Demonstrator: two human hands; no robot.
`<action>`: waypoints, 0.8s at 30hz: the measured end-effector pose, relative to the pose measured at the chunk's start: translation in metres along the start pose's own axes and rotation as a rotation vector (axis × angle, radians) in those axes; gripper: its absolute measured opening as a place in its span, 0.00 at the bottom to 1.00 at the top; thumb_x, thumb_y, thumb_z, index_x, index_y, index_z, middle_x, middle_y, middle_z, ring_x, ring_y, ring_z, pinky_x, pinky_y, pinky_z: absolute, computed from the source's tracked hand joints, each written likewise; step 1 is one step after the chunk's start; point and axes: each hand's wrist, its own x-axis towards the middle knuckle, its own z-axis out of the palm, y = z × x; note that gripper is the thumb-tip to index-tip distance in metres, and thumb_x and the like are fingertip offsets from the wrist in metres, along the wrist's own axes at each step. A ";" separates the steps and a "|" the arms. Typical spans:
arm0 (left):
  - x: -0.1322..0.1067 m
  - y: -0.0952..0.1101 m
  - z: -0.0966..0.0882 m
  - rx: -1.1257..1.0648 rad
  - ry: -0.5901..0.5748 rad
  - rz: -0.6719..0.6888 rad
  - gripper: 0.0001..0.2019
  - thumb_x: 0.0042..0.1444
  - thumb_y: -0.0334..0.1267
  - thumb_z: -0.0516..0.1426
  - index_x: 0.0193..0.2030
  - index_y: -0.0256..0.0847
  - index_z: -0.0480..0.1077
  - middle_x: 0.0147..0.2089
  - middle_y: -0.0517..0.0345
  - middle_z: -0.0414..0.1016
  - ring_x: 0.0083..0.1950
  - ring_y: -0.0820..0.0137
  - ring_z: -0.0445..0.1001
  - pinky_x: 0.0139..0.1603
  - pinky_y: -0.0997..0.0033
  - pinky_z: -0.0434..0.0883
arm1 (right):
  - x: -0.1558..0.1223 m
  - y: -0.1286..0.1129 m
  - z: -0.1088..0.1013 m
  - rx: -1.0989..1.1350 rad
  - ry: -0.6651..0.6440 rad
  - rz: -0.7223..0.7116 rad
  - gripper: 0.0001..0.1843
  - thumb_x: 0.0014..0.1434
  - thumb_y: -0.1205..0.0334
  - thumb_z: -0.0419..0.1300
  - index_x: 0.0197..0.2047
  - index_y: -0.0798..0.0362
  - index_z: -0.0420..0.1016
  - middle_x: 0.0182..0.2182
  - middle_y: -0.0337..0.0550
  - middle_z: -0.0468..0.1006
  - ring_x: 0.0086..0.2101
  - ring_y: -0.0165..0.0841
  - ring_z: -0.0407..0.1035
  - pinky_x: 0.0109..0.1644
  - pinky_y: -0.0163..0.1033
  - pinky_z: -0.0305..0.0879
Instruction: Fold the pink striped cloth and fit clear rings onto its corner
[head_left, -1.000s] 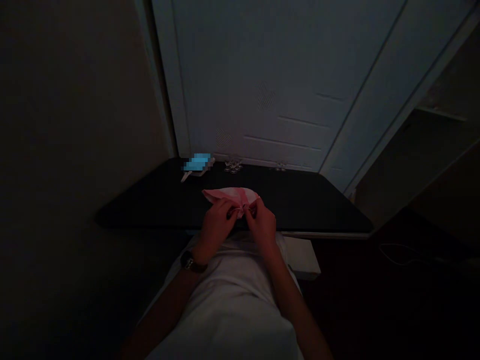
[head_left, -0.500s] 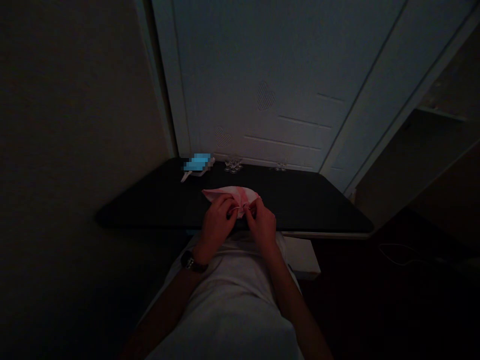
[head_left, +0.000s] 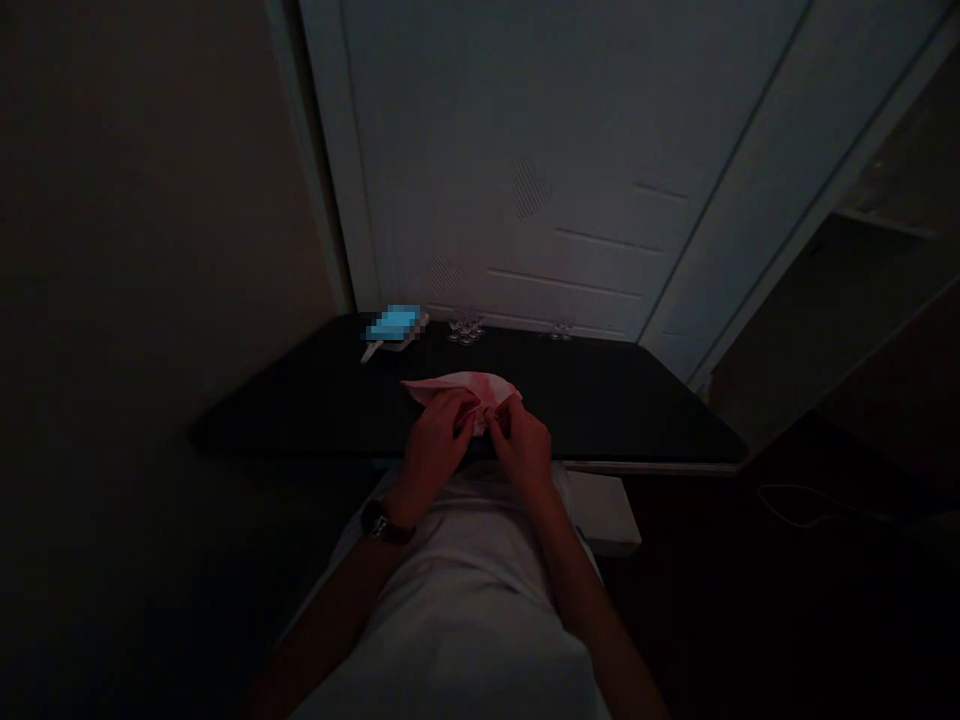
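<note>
The room is dim. A pink folded paper (head_left: 461, 387) lies near the front of a black table (head_left: 615, 400). My left hand (head_left: 435, 450), a watch on its wrist, has its fingers curled on the paper's near edge. My right hand (head_left: 525, 447) pinches the same edge right beside it, fingertips almost touching the left ones. The near part of the paper is hidden under my fingers.
A blue blurred item on a white flat thing (head_left: 393, 328) lies at the table's back left. Small clear glass pieces (head_left: 465, 328) stand along the back edge by a white panelled door (head_left: 540, 170). A wall is close on the left, a white block (head_left: 604, 512) under the table's edge.
Both hands stay on the pink paper; the fingers shifted slightly along its near edge. The view barely moved.
</note>
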 end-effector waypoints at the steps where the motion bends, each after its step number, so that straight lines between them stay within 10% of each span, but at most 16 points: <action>1: 0.000 0.000 0.000 0.002 0.002 0.001 0.09 0.56 0.31 0.49 0.43 0.39 0.65 0.44 0.53 0.71 0.46 0.66 0.68 0.50 0.65 0.66 | 0.000 0.000 0.000 0.000 0.000 -0.006 0.08 0.61 0.56 0.49 0.37 0.51 0.63 0.29 0.38 0.75 0.29 0.29 0.69 0.30 0.31 0.54; 24: 0.000 -0.002 0.001 0.014 -0.005 -0.022 0.12 0.56 0.33 0.50 0.45 0.39 0.68 0.48 0.52 0.71 0.50 0.65 0.68 0.54 0.63 0.64 | 0.000 0.001 0.000 0.008 -0.029 -0.065 0.07 0.61 0.58 0.49 0.38 0.51 0.63 0.31 0.38 0.75 0.31 0.29 0.69 0.33 0.31 0.56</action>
